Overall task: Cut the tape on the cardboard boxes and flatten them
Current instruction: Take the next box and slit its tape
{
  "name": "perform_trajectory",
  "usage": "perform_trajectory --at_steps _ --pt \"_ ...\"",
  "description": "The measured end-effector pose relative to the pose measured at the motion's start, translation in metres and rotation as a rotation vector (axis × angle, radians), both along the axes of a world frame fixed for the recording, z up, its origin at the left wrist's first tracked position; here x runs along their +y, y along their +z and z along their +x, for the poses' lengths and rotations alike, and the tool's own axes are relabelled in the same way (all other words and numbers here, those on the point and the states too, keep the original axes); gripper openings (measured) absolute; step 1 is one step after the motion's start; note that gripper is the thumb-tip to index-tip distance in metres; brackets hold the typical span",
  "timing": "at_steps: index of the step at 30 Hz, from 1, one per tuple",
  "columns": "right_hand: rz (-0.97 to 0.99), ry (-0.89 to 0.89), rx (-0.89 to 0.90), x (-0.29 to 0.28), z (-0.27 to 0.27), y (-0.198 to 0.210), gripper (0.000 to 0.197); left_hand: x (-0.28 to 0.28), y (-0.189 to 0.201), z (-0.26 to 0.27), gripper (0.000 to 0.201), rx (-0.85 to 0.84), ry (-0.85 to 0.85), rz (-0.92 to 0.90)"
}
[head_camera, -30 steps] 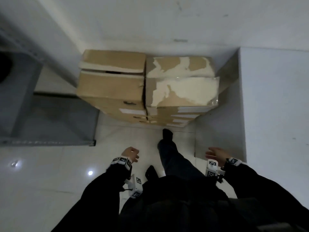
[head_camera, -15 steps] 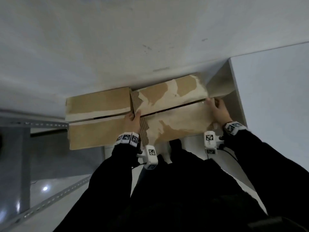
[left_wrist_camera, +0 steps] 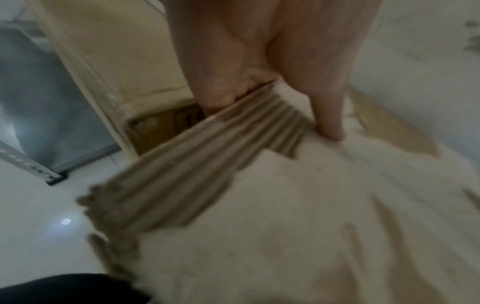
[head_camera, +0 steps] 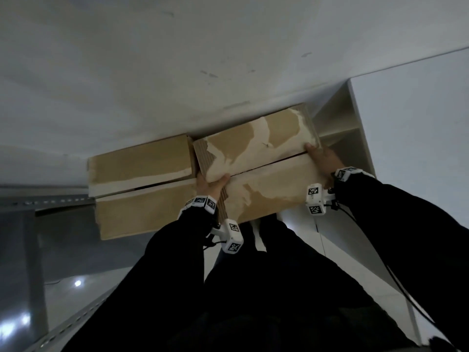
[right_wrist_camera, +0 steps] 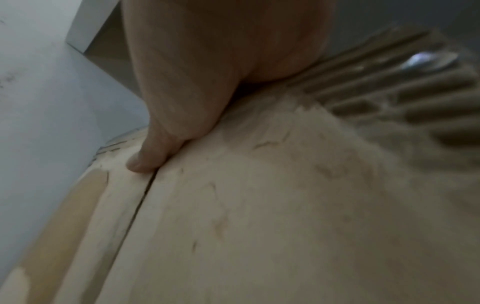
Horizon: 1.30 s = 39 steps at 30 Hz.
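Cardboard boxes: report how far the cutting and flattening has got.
Done: nothing is flattened; both boxes keep their full shape. The right box has torn facing and a dark gap along its top seam; whether tape was cut there is unclear. In hand: the left hand and right hand grip its two ends. Left: flattening it, then the left box. No cutting tool is visible.

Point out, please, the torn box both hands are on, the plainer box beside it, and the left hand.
torn box (head_camera: 266, 191), head view, on its near top flap.
plainer box (head_camera: 142, 161), head view, on its far top flap.
left hand (head_camera: 212, 185), head view, on its back, near the thumb.
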State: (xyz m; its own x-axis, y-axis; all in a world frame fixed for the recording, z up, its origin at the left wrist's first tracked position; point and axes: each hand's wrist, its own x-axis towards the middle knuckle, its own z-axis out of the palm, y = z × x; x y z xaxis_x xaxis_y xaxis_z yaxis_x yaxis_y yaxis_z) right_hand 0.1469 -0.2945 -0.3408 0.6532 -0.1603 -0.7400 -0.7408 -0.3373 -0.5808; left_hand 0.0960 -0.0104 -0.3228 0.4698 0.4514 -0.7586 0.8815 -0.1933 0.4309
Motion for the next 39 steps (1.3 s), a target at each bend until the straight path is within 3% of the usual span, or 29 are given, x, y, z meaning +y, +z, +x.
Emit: perform_trajectory --at_steps 6,9,12,14,18,22,30,34,39 --pt "-0.025 0.005 -0.11 -0.009 -0.013 0.022 0.047 -0.007 0.016 -0.006 0.082 -0.152 -0.054 -0.011" --pt "-0.022 -0.032 -0.152 -0.022 -0.028 0.045 0.061 -0.017 0.055 -0.01 0.074 -0.3 -0.116 0.024" --pt "0.012 -0.078 -0.224 -0.027 -0.055 0.076 0.043 -0.015 0.094 -0.024 0.058 -0.428 -0.166 0.06" --pt "0.055 -0.085 -0.252 -0.024 -0.076 0.098 0.043 -0.008 0.117 -0.039 0.05 -0.502 -0.18 0.067" --pt "0.074 -0.144 -0.378 -0.024 -0.125 0.148 0.034 -0.001 0.155 -0.073 0.056 -0.663 -0.205 0.012" --pt "0.09 -0.208 -0.5 -0.044 -0.176 0.192 0.036 -0.023 0.187 -0.099 0.048 -0.793 -0.287 -0.12" --pt "-0.109 -0.389 -0.616 -0.17 -0.23 0.24 0.031 -0.156 0.201 -0.102 0.058 -0.903 -0.397 -0.312" --pt "-0.149 -0.45 -0.551 -0.262 -0.239 0.247 0.037 -0.255 0.191 -0.098 0.057 -0.891 -0.45 -0.349" --pt "-0.124 -0.371 -0.429 -0.384 -0.229 0.243 0.04 -0.378 0.174 -0.11 0.059 -0.817 -0.402 -0.336"
